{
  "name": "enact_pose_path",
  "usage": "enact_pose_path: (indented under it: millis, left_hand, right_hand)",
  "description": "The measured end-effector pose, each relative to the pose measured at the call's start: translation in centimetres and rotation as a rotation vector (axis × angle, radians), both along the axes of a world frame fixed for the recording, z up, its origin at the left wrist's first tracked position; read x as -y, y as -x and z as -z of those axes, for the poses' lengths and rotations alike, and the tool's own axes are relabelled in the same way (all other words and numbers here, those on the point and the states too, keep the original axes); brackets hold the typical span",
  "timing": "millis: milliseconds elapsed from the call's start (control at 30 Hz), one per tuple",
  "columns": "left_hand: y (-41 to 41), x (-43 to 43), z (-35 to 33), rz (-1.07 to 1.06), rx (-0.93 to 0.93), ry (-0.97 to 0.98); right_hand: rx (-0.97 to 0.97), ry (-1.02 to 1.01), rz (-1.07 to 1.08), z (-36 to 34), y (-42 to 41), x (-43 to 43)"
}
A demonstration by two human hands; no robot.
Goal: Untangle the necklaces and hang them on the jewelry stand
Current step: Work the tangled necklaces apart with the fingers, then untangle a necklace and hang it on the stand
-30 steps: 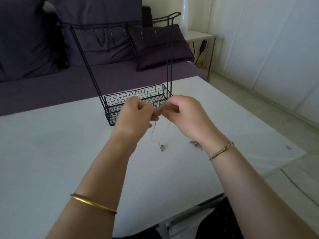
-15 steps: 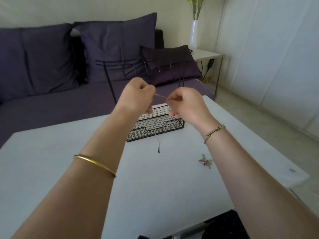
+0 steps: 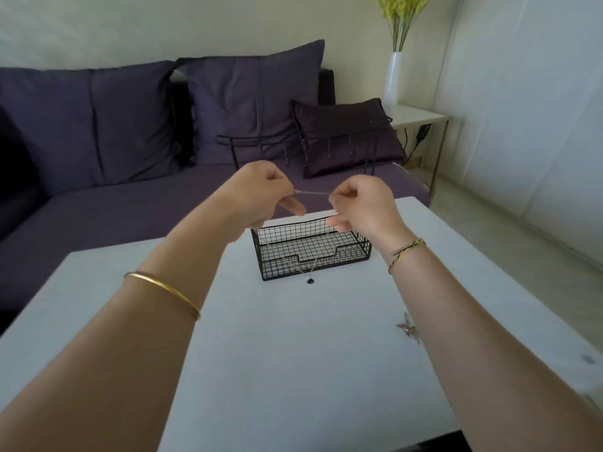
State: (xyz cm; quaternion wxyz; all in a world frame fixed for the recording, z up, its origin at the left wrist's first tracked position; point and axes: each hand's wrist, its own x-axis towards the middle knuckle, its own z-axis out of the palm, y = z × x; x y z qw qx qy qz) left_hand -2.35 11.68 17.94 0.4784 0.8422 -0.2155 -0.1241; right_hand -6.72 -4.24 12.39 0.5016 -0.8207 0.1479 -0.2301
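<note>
Necklace (image 3: pixel 312 193) taut between both hands' fingers (image 3: pixel 287 188), above stand (image 3: pixel 310 252), table (image 3: pixel 293 353) open around

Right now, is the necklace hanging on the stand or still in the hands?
In the hands. The left hand and right hand pinch the necklace taut below the stand's hooks.

No readable text, labels, brand marks, numbers or signs anywhere in view. A small grey mark near the right edge of the white tabletop (image 3: pixel 293 370) is too small and blurred to read.
</note>
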Motion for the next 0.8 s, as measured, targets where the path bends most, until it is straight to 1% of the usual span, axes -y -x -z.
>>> enact_pose_path:
  millis: [100,200,300,367,500,567,633,667,800]
  left_hand:
    - [0.0,0.3,-0.2,0.007,-0.095,0.191]
    - [0.2,1.0,-0.3,-0.003,-0.178,0.366]
    - [0.2,1.6,-0.5,-0.024,-0.228,0.461]
    - [-0.3,1.8,-0.6,-0.045,-0.195,0.434]
    - [-1.9,1.4,-0.3,-0.091,0.042,0.195]
    - [-2.8,1.1,-0.1,-0.077,0.147,0.113]
    - [-3.6,0.7,0.2,-0.066,0.217,0.092]
    - [-4.1,0.6,0.4,-0.070,0.251,0.086]
    - [-6.1,-0.4,1.0,-0.135,0.416,-0.026]
  right_hand:
    - [-0.015,-0.084,-0.029,0.3,-0.3,-0.3]
    - [-0.033,-0.223,-0.094,0.8,-0.5,-0.8]
    - [-0.056,-0.330,-0.173,1.0,-1.0,-1.5]
    - [-0.070,-0.340,-0.192,1.0,-1.3,-2.0]
    - [-0.070,-0.225,-0.165,0.5,-2.0,-2.2]
    - [-0.043,-0.283,-0.175,0.1,-2.7,-2.4]
    - [-0.022,-0.350,-0.191,-0.3,-3.3,-2.6]
    - [-0.018,-0.345,-0.199,-0.5,-3.6,-2.7]
    - [0.005,-0.233,-0.193,-0.9,-4.9,-2.9]
